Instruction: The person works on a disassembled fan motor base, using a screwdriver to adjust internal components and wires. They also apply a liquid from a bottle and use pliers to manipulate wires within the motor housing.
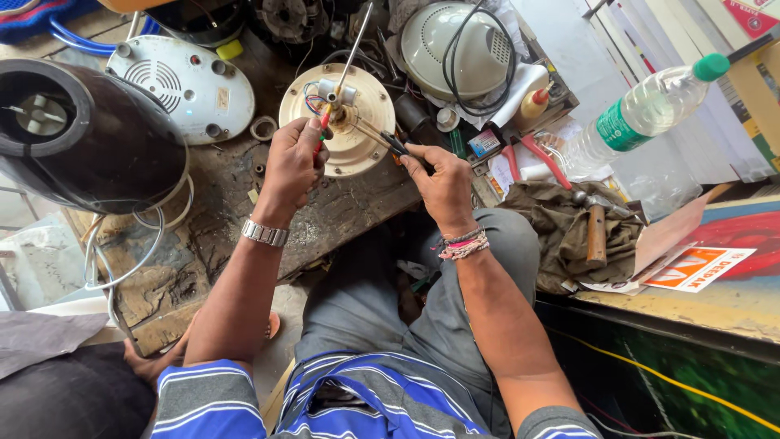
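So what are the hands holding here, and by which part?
Left hand pinches a red wire near its end at the round cream base. Right hand holds a thin dark-handled tool by the handle.

Both forearms extended forward, left hand (294, 158) in a closed grip, right hand (443, 183) likewise closed.

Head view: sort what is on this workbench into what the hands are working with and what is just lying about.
In use:
- left hand on the red wire
- right hand holding the black-handled tool
- round cream base plate with wired part

Lying about:
- plastic water bottle
- hammer on the olive cloth
- red-handled pliers
- black appliance body
- white vented cover
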A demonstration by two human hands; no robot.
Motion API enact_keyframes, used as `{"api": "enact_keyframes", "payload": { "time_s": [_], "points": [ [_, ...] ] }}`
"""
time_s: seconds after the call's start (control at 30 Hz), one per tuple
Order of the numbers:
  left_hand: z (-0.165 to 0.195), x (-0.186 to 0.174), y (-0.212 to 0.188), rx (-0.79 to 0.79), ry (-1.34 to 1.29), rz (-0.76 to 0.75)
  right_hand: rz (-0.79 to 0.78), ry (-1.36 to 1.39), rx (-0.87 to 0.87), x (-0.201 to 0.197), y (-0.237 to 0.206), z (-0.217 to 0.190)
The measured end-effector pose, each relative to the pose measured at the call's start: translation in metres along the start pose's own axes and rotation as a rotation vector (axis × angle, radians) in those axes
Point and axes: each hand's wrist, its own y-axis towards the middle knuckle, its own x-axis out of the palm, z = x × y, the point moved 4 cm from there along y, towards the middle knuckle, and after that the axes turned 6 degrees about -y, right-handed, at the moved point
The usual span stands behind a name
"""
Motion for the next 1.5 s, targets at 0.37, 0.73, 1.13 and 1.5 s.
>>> {"api": "enact_keyframes", "payload": {
  "time_s": [0.37,0.73,1.13,1.5],
  "points": [
    [0.007,0.016,-0.004,-0.102,-0.002,0.025,0.031,-0.073,-0.121,0.008,-0.003,0.003],
    [0.008,0.023,-0.007,-0.130,-0.011,0.016,0.000,-0.140,-0.097,0.013,-0.002,0.003],
    [0.003,0.020,-0.012,-0.142,0.048,-0.031,-0.032,-0.121,-0.068,0.009,0.000,0.001],
    [0.013,0.019,-0.021,-0.152,0.036,-0.031,-0.062,-0.033,-0.061,0.009,0.001,-0.002]
  ]
}}
